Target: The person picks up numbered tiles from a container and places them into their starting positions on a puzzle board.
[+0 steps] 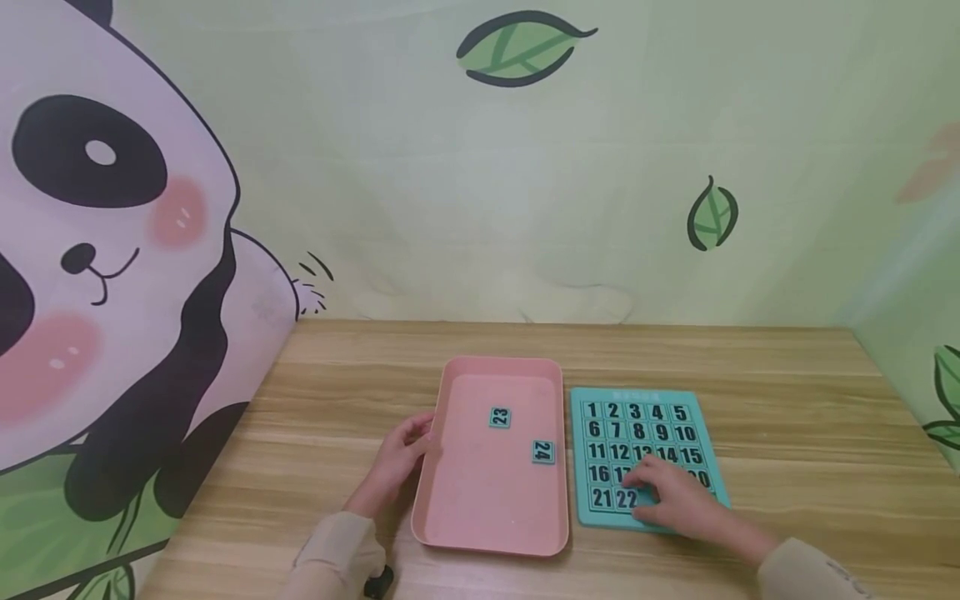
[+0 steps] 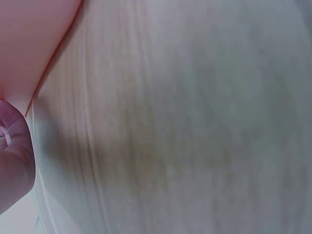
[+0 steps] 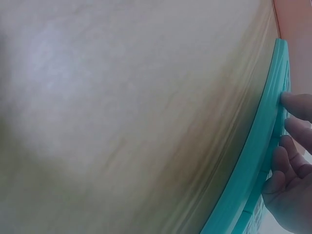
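Observation:
The left hand (image 1: 397,462) rests against the outer left side of a pink tray (image 1: 491,517), its fingers bent and touching the wall. In the left wrist view only part of that hand (image 2: 14,156) shows. Inside the tray lie two number tiles, the 23 tile (image 1: 499,417) and the 24 tile (image 1: 543,452), both turned sideways. Over the lower right of a teal number board (image 1: 637,398) is the right hand (image 1: 678,500), fingers spread and bent, fingertips near the 22 tile (image 1: 626,498). It hides several spots of the lower rows. The right wrist view shows fingertips (image 3: 295,105) touching the board.
The tray and board stand side by side on a wooden table (image 1: 360,358). Behind rises a pale green backdrop (image 1: 375,167) with a panda and leaves. A small black object (image 1: 378,582) is by the left sleeve.

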Available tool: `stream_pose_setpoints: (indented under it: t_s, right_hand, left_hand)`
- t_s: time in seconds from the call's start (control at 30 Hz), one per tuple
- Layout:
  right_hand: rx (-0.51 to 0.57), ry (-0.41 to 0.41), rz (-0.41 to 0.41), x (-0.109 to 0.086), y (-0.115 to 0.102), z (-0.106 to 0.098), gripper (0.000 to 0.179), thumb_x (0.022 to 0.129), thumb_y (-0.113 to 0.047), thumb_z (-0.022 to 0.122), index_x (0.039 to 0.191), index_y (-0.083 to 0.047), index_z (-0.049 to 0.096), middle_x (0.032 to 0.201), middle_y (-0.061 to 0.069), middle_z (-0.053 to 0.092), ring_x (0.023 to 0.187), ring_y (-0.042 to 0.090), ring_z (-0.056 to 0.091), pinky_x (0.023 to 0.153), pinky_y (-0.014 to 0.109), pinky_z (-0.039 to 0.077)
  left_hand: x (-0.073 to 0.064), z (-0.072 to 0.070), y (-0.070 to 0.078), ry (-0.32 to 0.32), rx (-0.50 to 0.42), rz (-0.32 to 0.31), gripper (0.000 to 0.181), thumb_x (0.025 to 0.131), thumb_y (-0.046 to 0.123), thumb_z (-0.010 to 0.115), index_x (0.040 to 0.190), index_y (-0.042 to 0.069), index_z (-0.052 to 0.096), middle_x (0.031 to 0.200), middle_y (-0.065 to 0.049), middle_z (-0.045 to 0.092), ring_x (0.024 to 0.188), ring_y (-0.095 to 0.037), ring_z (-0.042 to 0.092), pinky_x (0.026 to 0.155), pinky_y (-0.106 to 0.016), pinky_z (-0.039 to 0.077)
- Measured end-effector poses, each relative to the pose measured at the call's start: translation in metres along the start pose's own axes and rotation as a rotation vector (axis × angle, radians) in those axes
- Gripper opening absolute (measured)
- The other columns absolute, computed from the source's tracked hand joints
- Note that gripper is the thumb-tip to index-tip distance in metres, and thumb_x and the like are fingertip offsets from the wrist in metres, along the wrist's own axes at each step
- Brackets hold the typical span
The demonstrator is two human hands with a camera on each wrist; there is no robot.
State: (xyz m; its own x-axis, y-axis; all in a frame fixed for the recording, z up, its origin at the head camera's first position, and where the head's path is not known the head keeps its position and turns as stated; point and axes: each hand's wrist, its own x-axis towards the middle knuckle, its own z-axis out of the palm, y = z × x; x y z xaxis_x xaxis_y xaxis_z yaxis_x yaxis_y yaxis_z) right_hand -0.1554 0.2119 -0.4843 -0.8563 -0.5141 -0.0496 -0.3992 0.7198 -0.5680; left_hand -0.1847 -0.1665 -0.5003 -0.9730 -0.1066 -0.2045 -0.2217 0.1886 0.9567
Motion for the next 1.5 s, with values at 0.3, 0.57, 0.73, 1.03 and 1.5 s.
stream_pose_setpoints:
  t_s: [0.3,0.57,0.73,1.03,1.5]
  right_hand:
    - [-0.007,0.016,0.0,0.008,-0.007,-0.004,0.029,0.068,-0.022,0.071,0.094,-0.015,0.062,0.085,-0.006,0.05,0.075,0.006,0.046,0.062,0.02,0.042]
    - [0.143,0.061,-0.001,0.036,-0.031,-0.011,0.026,0.076,-0.018,0.066,0.1,-0.009,0.062,0.087,0.001,0.053,0.07,0.01,0.045,0.057,0.019,0.04]
    - [0.202,0.091,-0.081,0.063,-0.049,-0.005,0.026,0.08,-0.015,0.061,0.104,-0.009,0.061,0.094,0.004,0.056,0.081,0.016,0.051,0.066,0.025,0.046]
    - [0.284,-0.017,-0.082,0.109,-0.075,0.014,0.044,0.083,-0.017,0.058,0.125,-0.008,0.047,0.128,0.007,0.046,0.113,0.028,0.047,0.09,0.042,0.043]
    - [0.086,-0.063,-0.064,0.153,-0.085,0.036,0.058,0.077,-0.012,0.061,0.13,-0.001,0.04,0.115,0.012,0.056,0.104,0.023,0.051,0.1,0.04,0.035]
  left_hand:
    - [-0.001,0.0,0.001,-0.006,-0.017,0.001,0.037,0.085,0.003,0.051,0.122,0.002,0.05,0.105,-0.015,0.051,0.09,-0.017,0.051,0.07,-0.026,0.048]
    - [0.001,-0.001,-0.001,-0.013,-0.033,0.012,0.036,0.086,0.005,0.051,0.122,0.0,0.05,0.108,-0.016,0.052,0.091,-0.017,0.052,0.07,-0.026,0.049]
    - [0.002,-0.002,-0.003,-0.009,-0.027,0.016,0.036,0.086,0.006,0.052,0.121,0.0,0.05,0.109,-0.017,0.052,0.092,-0.017,0.052,0.07,-0.026,0.049]
    - [0.002,-0.001,-0.004,0.005,-0.014,0.024,0.035,0.085,0.004,0.052,0.12,0.0,0.051,0.106,-0.017,0.054,0.09,-0.017,0.052,0.069,-0.027,0.048]
    - [0.001,-0.002,-0.003,-0.004,-0.027,0.031,0.035,0.086,0.003,0.051,0.121,0.0,0.051,0.105,-0.017,0.055,0.088,-0.015,0.052,0.068,-0.025,0.048]
